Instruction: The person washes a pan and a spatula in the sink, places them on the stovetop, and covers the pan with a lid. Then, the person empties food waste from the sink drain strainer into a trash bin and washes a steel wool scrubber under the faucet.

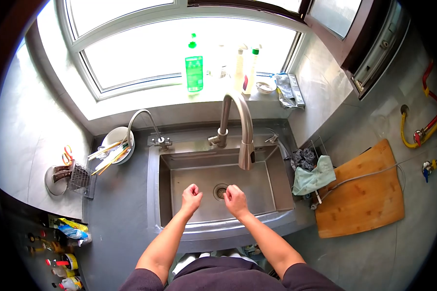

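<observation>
Both of my hands hang over a steel sink [252, 186], on either side of its round drain [220, 192]. My left hand [192, 198] is closed, its fingers curled in, left of the drain. Just right of the drain, my right hand [235, 199] is curled closed too. Whether anything small is inside either hand cannot be made out. Behind the sink stands a tall curved faucet [246, 126], its spray head hanging over the basin beyond my right hand. A thinner faucet [153, 121] rises at the back left. Neither hand touches a faucet.
A white bowl with chopsticks [117, 136] stands at the back left, near a wire knife rack [80, 179]. On the sill is a green bottle [194, 72]. Right of the sink are a pale green cloth [315, 178] and a wooden board [361, 199]. Bottles [70, 262] stand lower left.
</observation>
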`<move>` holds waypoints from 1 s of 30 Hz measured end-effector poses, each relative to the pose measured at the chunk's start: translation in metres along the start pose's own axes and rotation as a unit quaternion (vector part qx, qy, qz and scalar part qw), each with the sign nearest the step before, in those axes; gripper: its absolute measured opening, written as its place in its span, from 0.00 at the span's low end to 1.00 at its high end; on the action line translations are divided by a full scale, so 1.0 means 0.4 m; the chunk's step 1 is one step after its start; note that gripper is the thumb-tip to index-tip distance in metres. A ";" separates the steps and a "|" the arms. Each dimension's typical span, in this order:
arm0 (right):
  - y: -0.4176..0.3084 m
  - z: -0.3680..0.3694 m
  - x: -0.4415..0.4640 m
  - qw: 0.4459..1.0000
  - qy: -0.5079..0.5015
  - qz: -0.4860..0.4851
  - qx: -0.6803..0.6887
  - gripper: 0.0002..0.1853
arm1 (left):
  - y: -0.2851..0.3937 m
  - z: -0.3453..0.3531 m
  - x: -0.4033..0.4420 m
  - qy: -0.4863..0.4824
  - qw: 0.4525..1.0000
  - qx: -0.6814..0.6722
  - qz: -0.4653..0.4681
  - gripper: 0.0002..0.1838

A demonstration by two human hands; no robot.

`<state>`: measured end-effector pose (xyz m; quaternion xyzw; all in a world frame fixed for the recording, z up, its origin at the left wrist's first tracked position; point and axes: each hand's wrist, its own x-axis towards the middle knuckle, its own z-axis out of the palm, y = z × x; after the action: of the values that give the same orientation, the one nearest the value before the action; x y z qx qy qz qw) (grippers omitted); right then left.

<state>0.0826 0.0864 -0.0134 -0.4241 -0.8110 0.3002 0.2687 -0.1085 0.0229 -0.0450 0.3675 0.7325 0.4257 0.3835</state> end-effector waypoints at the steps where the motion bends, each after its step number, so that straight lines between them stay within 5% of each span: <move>1: 0.013 0.015 0.003 1.000 -0.024 -0.013 -0.006 0.13 | -0.010 -0.010 0.007 -0.016 1.000 -0.013 0.023 0.16; 2: 0.031 0.029 0.007 0.999 -0.047 -0.024 -0.012 0.13 | -0.017 -0.021 0.012 -0.032 0.998 -0.026 0.047 0.18; 3: 0.035 0.034 0.018 0.978 -0.194 0.074 -0.029 0.15 | -0.006 -0.041 0.015 -0.097 0.995 0.039 -0.001 0.14; 5: 0.019 0.059 -0.050 0.979 -0.132 0.043 -0.150 0.21 | 0.010 -0.032 -0.021 -0.097 0.992 0.062 0.059 0.23; 7: -0.029 0.021 -0.065 0.976 -0.172 0.075 -0.110 0.35 | 0.012 -0.041 -0.032 -0.155 0.980 0.112 0.051 0.44; 10: -0.023 -0.002 -0.042 0.985 -0.149 0.052 -0.075 0.30 | 0.004 -0.037 -0.027 -0.121 0.970 0.137 0.160 0.34; 11: -0.028 -0.018 -0.041 0.997 -0.073 0.017 -0.001 0.12 | 0.006 -0.034 -0.031 -0.093 0.975 0.121 0.163 0.27; 12: -0.037 -0.033 -0.038 0.999 -0.034 0.018 0.001 0.09 | 0.031 -0.035 -0.040 -0.064 0.978 0.105 0.168 0.20; 18: -0.060 -0.084 -0.046 0.991 0.113 -0.064 0.039 0.13 | 0.091 -0.048 -0.082 -0.043 0.991 0.084 0.094 0.12; 20: -0.008 -0.079 -0.062 1.000 -0.006 -0.005 0.007 0.07 | 0.083 -0.059 -0.083 -0.113 0.981 0.150 0.041 0.05; 21: 0.015 -0.071 -0.076 0.997 -0.067 0.025 -0.008 0.06 | 0.081 -0.052 -0.093 -0.099 0.971 0.194 0.099 0.12; 23: 0.024 -0.029 -0.126 0.990 -0.053 0.020 -0.129 0.20 | 0.077 -0.032 -0.119 -0.071 0.935 0.277 0.212 0.30; 25: -0.016 -0.065 -0.131 0.972 -0.185 0.095 -0.111 0.48 | 0.086 -0.039 -0.136 -0.155 0.941 0.279 0.110 0.44; 26: -0.004 -0.062 -0.127 0.975 -0.173 0.086 -0.105 0.46 | 0.094 -0.042 -0.133 -0.193 0.939 0.279 0.061 0.52; 30: 0.024 -0.047 -0.136 0.982 -0.146 0.070 -0.098 0.39 | 0.033 -0.028 -0.122 -0.147 0.956 0.225 0.118 0.45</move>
<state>0.1273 0.0495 -0.0174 -0.4558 -0.8352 0.2962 0.0834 -0.0941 -0.0183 -0.0172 0.5863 0.6967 0.2334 0.3412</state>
